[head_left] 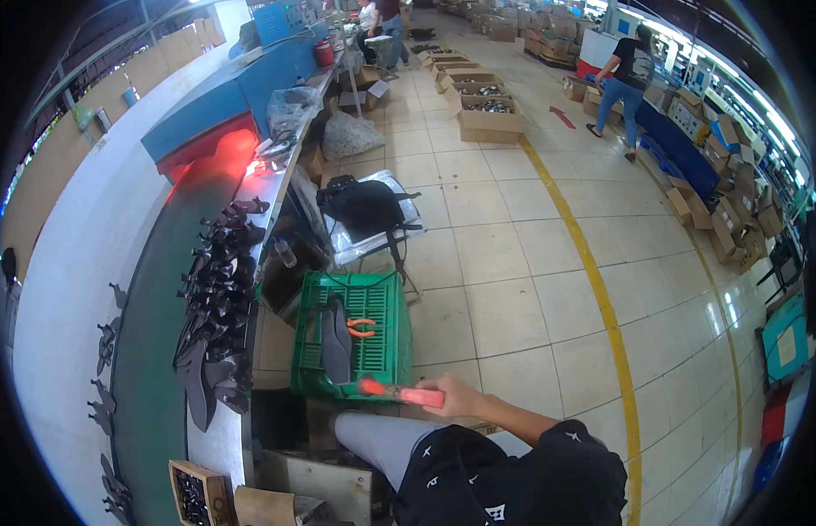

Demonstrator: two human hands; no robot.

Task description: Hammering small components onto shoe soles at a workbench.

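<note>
My right hand (461, 395) is closed around the red handle of a hand tool (421, 397). Its far end is red and blurred, so the kind is unclear. The tool is held level, near the front edge of an upturned green plastic crate (386, 302). On the crate lie a dark grey shoe-sole-shaped piece (336, 340) and, just right of it, orange-handled pliers (361, 328). My left hand is out of view.
Glossy black shoe parts (217, 294) are heaped along the bench beside a green conveyor belt (154, 342). A wooden box (212, 496) of small dark pieces stands nearer. Beyond the crate, a chair holds a black bag (362, 207). Open cartons (491, 130) line the aisle; a person (630, 74) walks at right.
</note>
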